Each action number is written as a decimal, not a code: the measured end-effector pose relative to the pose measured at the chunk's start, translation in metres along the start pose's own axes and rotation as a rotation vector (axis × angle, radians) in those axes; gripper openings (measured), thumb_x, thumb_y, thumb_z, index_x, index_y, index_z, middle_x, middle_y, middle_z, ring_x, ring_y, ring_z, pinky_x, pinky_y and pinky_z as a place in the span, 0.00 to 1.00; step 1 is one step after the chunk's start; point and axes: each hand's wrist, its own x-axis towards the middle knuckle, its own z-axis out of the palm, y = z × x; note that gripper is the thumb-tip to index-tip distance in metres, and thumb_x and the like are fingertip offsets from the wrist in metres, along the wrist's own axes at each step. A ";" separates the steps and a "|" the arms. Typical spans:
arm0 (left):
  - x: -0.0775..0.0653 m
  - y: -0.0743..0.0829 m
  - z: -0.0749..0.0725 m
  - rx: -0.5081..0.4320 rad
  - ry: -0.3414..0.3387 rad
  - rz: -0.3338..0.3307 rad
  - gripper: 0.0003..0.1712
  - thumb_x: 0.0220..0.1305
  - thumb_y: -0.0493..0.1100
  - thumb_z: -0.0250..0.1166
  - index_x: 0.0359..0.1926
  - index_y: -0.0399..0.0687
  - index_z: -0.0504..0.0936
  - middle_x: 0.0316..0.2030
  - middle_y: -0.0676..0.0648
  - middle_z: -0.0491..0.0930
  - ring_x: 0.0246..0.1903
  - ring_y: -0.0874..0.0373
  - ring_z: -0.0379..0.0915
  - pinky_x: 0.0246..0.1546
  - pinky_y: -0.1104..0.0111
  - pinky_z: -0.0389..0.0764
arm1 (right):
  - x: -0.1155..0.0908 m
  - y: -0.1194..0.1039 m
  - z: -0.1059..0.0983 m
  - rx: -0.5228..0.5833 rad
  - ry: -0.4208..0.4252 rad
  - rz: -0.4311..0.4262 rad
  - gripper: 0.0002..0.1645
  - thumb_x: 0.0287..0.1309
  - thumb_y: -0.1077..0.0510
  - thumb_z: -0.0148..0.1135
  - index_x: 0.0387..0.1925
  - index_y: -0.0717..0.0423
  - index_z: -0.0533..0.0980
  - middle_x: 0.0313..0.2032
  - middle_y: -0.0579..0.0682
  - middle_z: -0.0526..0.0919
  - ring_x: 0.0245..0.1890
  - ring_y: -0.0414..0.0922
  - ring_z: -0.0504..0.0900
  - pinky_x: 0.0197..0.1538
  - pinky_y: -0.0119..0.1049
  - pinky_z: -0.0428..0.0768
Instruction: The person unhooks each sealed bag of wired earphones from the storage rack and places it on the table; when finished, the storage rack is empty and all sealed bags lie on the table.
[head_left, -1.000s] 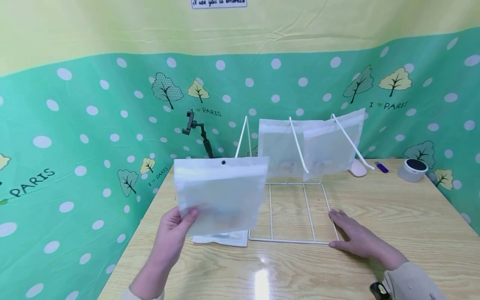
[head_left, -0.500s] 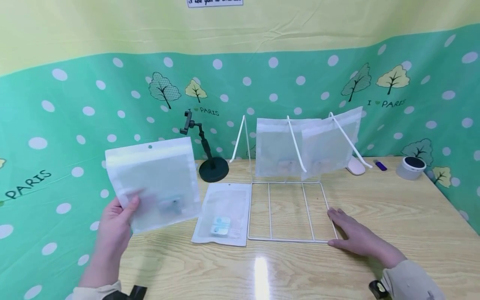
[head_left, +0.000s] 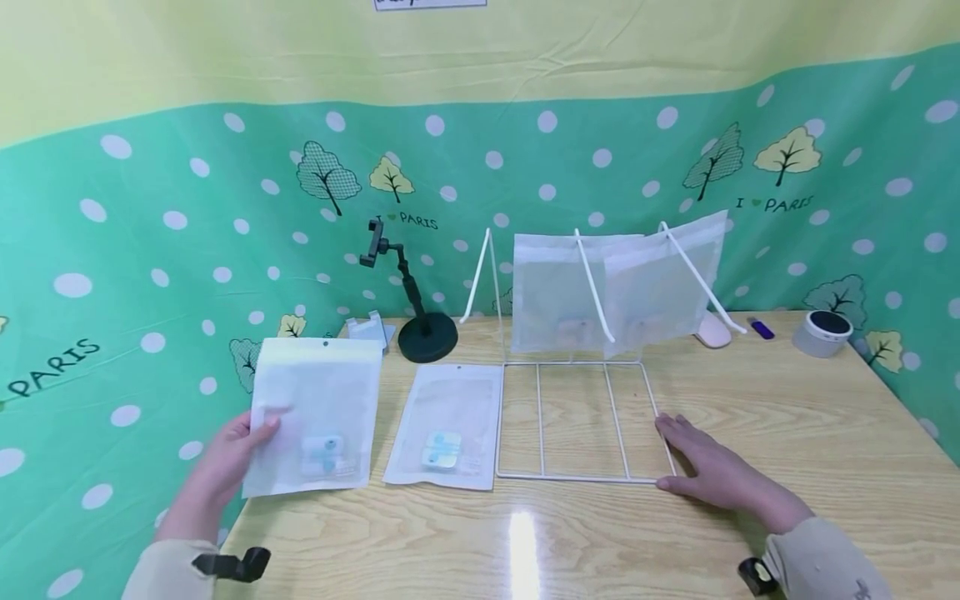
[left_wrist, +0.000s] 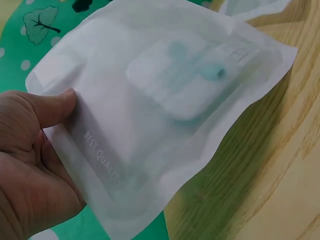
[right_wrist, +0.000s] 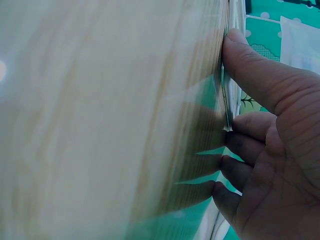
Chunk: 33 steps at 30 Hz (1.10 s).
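Observation:
My left hand (head_left: 234, 450) pinches the left edge of a white frosted zip bag (left_wrist: 125, 115), thumb on the front. The bag is raised at the table's left side, its punched hole at the top. A small white-and-teal item (left_wrist: 175, 80) shows through it; its kind is unclear. Another such bag (head_left: 450, 417) lies flat to its right. A white wire rack (head_left: 585, 478) with prongs stands mid-table, and two bags (head_left: 555, 292) hang from it. My right hand (head_left: 701, 467) rests at the rack's front right corner, fingers extended, fingertips touching wire and table.
A black phone stand (head_left: 426, 337) is behind the flat bag, with a pale stand-like item (head_left: 367, 327) left of it. Behind the rack's right side are a pink mouse-shaped object (head_left: 712, 331), a purple stick (head_left: 762, 328) and a white cylinder with a black top (head_left: 823, 333).
My left hand has carried its bag left, away from in front of the flat bag, then lowered it toward the table. My right hand has stayed at the rack's corner.

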 end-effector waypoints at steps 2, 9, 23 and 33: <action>0.009 -0.005 0.000 0.033 -0.034 -0.026 0.38 0.70 0.60 0.54 0.69 0.38 0.63 0.61 0.39 0.68 0.45 0.66 0.72 0.50 0.63 0.76 | 0.001 0.001 0.000 0.001 -0.001 0.002 0.57 0.53 0.36 0.67 0.71 0.69 0.57 0.70 0.69 0.56 0.68 0.70 0.53 0.65 0.67 0.56; 0.037 -0.022 0.000 -0.052 -0.145 -0.067 0.39 0.74 0.51 0.54 0.71 0.28 0.51 0.42 0.50 0.82 0.38 0.58 0.80 0.42 0.61 0.82 | 0.002 0.001 0.003 -0.011 -0.005 0.017 0.57 0.53 0.34 0.66 0.71 0.68 0.57 0.71 0.68 0.56 0.69 0.70 0.53 0.65 0.66 0.56; 0.072 -0.040 0.024 0.071 -0.134 -0.193 0.45 0.72 0.56 0.54 0.74 0.32 0.45 0.66 0.28 0.59 0.54 0.45 0.71 0.50 0.58 0.77 | 0.000 -0.001 0.000 0.005 -0.002 0.012 0.57 0.54 0.36 0.67 0.71 0.69 0.57 0.70 0.69 0.56 0.69 0.70 0.52 0.65 0.67 0.55; 0.080 -0.037 0.032 0.129 -0.066 -0.217 0.48 0.70 0.57 0.56 0.74 0.31 0.45 0.71 0.26 0.45 0.70 0.31 0.43 0.68 0.42 0.50 | 0.001 0.001 0.000 0.006 -0.013 0.022 0.57 0.54 0.36 0.66 0.71 0.68 0.56 0.71 0.68 0.56 0.69 0.70 0.52 0.65 0.67 0.55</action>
